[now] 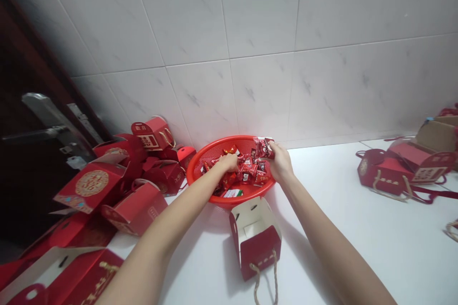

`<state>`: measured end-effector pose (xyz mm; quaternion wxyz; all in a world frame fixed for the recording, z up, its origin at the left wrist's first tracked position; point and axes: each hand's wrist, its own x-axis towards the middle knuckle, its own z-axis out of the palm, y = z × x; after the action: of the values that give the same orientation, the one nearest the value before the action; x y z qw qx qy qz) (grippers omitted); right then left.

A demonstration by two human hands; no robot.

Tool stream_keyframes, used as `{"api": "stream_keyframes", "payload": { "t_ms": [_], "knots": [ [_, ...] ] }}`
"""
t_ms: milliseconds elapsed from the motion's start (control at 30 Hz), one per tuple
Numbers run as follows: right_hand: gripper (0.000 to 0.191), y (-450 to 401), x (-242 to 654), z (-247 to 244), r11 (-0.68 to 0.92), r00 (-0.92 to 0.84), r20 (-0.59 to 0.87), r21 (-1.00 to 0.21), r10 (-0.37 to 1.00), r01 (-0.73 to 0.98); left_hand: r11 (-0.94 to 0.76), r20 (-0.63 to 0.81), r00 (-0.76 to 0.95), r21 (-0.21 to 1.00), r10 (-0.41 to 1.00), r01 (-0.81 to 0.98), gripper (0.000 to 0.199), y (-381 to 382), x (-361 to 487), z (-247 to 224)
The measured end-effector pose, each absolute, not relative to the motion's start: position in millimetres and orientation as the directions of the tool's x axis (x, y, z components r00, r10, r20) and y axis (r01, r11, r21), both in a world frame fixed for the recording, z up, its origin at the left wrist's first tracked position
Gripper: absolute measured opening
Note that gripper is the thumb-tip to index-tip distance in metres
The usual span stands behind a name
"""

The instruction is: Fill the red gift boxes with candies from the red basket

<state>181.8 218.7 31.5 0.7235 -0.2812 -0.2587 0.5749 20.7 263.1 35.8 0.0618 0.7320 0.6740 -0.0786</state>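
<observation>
A red plastic basket (200,171) of wrapped candies (248,170) stands against the wall. My left hand (230,162) reaches into it among the candies, its fingers closed; what they hold, if anything, is hidden. At the basket's right rim my right hand (281,159) grips a dark red candy packet (265,147). In front of the basket, between my forearms, stands an open red gift box (260,251) with a pale inside and twine handles hanging toward me. A white and green packet (233,193) lies near the basket's front edge.
Red gift boxes (134,207) are piled on the left beside a dark door with a metal handle (53,119). More boxes (400,167) with cord handles lie at the right on the white table (329,186). Behind is a tiled wall (261,90).
</observation>
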Motion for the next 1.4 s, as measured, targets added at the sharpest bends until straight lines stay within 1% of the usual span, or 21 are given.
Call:
{"api": "stream_keyframes", "payload": {
  "t_ms": [133,200,300,333,367,433,467,500,533,567,600,667,700,767,833,933,1000,1100,1200,1267,1400],
  "knots": [
    [0.028,216.8,181.0,33.9,0.165,0.189,0.043,-0.7,0.981,-0.695,-0.123,-0.214,0.131,0.048,0.968,0.991,0.016,265.2,18.8,32.4],
    [0.029,215.5,180.8,35.8,0.154,0.179,0.039,-0.701,0.983,-0.697,-0.15,-0.193,0.169,0.108,0.966,0.983,0.02,266.8,16.7,33.9],
    [0.027,213.7,181.4,38.7,0.137,0.174,0.019,-0.699,0.985,-0.702,-0.2,-0.078,0.22,0.214,0.972,0.956,0.032,268.7,13.1,43.3],
    [0.026,213.3,181.8,39.7,0.126,0.172,0.005,-0.7,0.985,-0.703,-0.22,-0.022,0.234,0.261,0.972,0.94,0.034,268.4,12.2,47.7],
    [0.026,213.0,182.2,40.5,0.112,0.167,-0.01,-0.7,0.986,-0.705,-0.246,0.043,0.246,0.34,0.968,0.908,0.035,267.2,11.5,52.0],
    [0.025,212.0,182.4,42.3,0.085,0.15,-0.033,-0.694,0.988,-0.715,-0.312,0.18,0.255,0.577,0.95,0.755,0.035,260.8,11.4,59.3],
    [0.024,211.2,182.0,43.5,0.075,0.134,-0.032,-0.686,0.99,-0.724,-0.348,0.243,0.25,0.695,0.937,0.629,0.038,255.3,11.9,61.9],
    [0.022,210.1,181.3,44.9,0.068,0.115,-0.024,-0.676,0.993,-0.734,-0.378,0.297,0.239,0.786,0.925,0.489,0.042,248.1,12.7,63.6],
    [0.02,208.4,180.4,46.9,0.064,0.095,-0.011,-0.667,0.995,-0.742,-0.401,0.338,0.226,0.841,0.914,0.364,0.046,239.3,13.6,64.7],
    [0.018,206.2,179.5,49.5,0.06,0.075,0.005,-0.662,0.997,-0.747,-0.415,0.363,0.219,0.865,0.906,0.283,0.05,229.1,14.5,65.5],
    [0.016,203.2,178.8,52.8,0.056,0.058,0.019,-0.665,0.998,-0.744,-0.422,0.381,0.204,0.876,0.902,0.232,0.053,217.8,15.1,66.3],
    [0.015,194.7,179.4,62.1,0.047,0.023,0.044,-0.708,0.999,-0.705,-0.419,0.391,0.171,0.887,0.905,0.193,0.053,193.0,14.2,69.3],
    [0.016,189.1,181.2,68.0,0.046,-0.002,0.063,-0.745,0.998,-0.666,-0.41,0.384,0.161,0.891,0.909,0.196,0.052,180.0,12.6,71.9],
    [0.018,175.3,188.0,81.4,0.068,-0.092,0.142,-0.831,0.986,-0.552,-0.386,0.344,0.198,0.89,0.918,0.241,0.047,154.4,7.2,79.4],
    [0.022,158.9,197.7,95.3,0.136,-0.22,0.248,-0.894,0.943,-0.427,-0.366,0.259,0.33,0.874,0.908,0.32,0.042,131.0,1.5,89.1],
    [0.029,133.8,210.4,112.0,0.249,-0.422,0.332,-0.938,0.844,-0.242,-0.428,0.121,0.556,0.776,0.822,0.464,0.027,104.6,-2.3,102.5],
    [0.03,119.9,213.8,118.7,0.323,-0.492,0.353,-0.935,0.796,-0.149,-0.497,0.063,0.636,0.686,0.769,0.532,0.023,94.1,-1.3,107.7],
    [0.028,105.9,212.0,123.2,0.4,-0.522,0.347,-0.917,0.779,-0.012,-0.55,0.045,0.655,0.588,0.755,0.593,0.018,86.7,0.9,109.1],
    [0.027,99.2,208.3,124.6,0.474,-0.559,0.335,-0.872,0.759,0.121,-0.548,0.035,0.635,0.543,0.772,0.636,0.023,83.5,0.4,106.9],
    [0.026,97.2,206.6,124.6,0.523,-0.605,0.321,-0.831,0.728,0.188,-0.524,-0.029,0.624,0.513,0.781,0.68,0.023,81.8,-0.7,106.2],
    [0.019,97.3,203.4,121.3,0.588,-0.687,0.281,-0.766,0.67,0.26,-0.481,-0.121,0.62,0.524,0.775,0.703,0.022,80.5,-2.4,108.7]
  ]
}}
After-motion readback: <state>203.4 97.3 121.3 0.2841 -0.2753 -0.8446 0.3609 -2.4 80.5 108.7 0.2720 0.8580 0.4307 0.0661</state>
